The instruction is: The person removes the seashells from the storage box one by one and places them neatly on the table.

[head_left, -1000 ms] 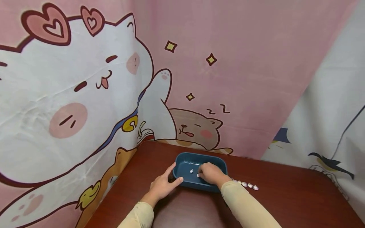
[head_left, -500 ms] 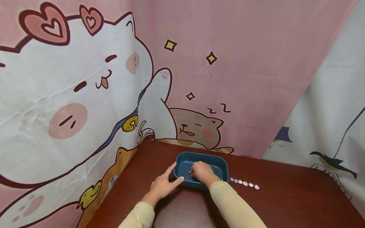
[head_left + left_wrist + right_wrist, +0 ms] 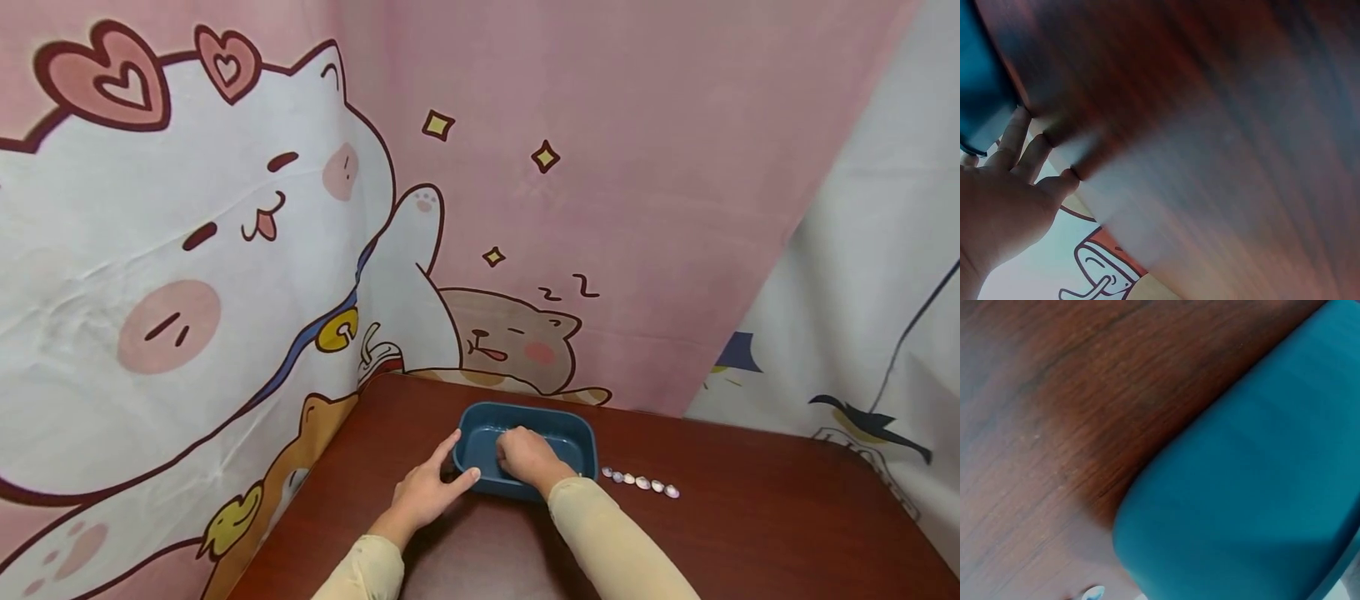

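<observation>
A dark teal rectangular basin (image 3: pixel 577 427) stands on the table. My left hand (image 3: pixel 426 492) lies at its left end, fingers spread and fairly straight, with index fingertip and thumb at the rim. In the left wrist view the other fingertips rest on the wood beside the basin. My right hand (image 3: pixel 527 457) reaches down inside the basin, its fingers curled over the spot where small white shells lay. The shells are hidden by that hand. To the right of the basin, several small seashells (image 3: pixel 642 482) lie in a slanting row.
The reddish-brown wooden table (image 3: pixel 750 517) meets a fabric backdrop (image 3: pixel 637 208) printed with cartoon cats at its back and left. In the right wrist view the basin's outer wall (image 3: pixel 1241 487) fills much of the picture, with one shell (image 3: pixel 1093 593) at the bottom edge.
My right hand has moved left inside the basin, and the white shells seen there a second ago are now out of sight under it. The left hand keeps its place.
</observation>
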`<state>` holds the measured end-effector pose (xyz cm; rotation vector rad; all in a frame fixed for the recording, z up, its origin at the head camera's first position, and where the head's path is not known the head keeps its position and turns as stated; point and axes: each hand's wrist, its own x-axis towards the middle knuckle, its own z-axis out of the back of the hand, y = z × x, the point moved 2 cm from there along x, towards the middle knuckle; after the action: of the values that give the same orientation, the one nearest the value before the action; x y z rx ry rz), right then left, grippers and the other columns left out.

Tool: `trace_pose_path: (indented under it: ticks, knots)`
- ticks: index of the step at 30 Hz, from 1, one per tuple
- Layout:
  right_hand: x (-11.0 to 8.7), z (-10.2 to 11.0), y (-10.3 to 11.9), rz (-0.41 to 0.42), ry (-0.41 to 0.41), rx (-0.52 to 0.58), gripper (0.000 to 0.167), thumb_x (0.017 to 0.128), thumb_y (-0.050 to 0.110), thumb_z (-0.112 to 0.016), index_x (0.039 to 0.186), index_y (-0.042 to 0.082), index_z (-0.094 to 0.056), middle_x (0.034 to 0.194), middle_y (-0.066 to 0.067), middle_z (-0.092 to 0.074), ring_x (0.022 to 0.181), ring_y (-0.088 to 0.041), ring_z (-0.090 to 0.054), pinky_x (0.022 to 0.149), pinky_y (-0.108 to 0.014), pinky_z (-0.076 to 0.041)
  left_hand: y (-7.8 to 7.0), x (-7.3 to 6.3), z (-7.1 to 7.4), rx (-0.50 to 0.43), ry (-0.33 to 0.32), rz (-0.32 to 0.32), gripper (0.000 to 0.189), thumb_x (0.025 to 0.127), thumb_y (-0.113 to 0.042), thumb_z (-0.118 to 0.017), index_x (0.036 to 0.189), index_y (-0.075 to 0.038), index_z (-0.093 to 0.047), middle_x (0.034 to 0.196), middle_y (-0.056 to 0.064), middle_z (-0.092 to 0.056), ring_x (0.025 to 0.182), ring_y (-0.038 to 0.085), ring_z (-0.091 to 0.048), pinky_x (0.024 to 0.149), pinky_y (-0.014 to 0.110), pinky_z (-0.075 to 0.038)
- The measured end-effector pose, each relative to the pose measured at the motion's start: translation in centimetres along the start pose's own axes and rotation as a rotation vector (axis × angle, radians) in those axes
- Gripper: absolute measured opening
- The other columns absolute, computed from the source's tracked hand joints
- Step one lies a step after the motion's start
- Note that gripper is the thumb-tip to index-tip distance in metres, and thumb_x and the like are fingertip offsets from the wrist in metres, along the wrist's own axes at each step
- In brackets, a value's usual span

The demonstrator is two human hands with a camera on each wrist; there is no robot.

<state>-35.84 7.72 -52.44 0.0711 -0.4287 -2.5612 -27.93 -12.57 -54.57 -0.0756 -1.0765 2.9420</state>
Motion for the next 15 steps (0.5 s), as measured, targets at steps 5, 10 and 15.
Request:
trace_pose_path:
  ticks: [5, 10, 15]
  knots:
    - [0.21, 0.23, -0.02, 0.018, -0.002, 0.002, 0.022, 0.093, -0.003, -0.071, 0.08, 0.013, -0.08, 0.071, 0.005, -0.066, 0.065, -0.01, -0.054, 0.068, -0.031, -0.054, 0.05, -0.03, 0.25, -0.002, -0.005, -0.006, 0.084, 0.094, -0.076, -0.061, 0.167, -0.044, -0.033, 0.159, 0.009, -0.058, 0.134, 0.041, -0.063, 0.097, 0.076, -0.045]
    - [0.2, 0.27, 0.18, 0.023, 0.014, 0.005, 0.011, 0.091, 0.008, -0.083, 0.081, 0.012, -0.082, 0.072, 0.006, -0.071, 0.065, -0.008, -0.057, 0.067, -0.03, -0.055, -0.03, -0.27, 0.46, -0.002, -0.008, -0.004, 0.084, 0.094, -0.075, -0.062, 0.167, -0.044, -0.033, 0.158, 0.008, -0.06, 0.133, 0.04, -0.064, 0.097, 0.076, -0.045]
    - [0.16, 0.03, 0.43, -0.026, 0.022, 0.031, 0.021, 0.092, 0.009, -0.082, 0.072, 0.013, -0.077, 0.062, 0.006, -0.058, 0.059, -0.011, -0.049, 0.059, -0.028, -0.044, -0.19, -0.4, 0.51, 0.0, -0.001, -0.011, 0.083, 0.095, -0.074, -0.063, 0.167, -0.043, -0.033, 0.158, 0.009, -0.059, 0.132, 0.041, -0.064, 0.096, 0.076, -0.046]
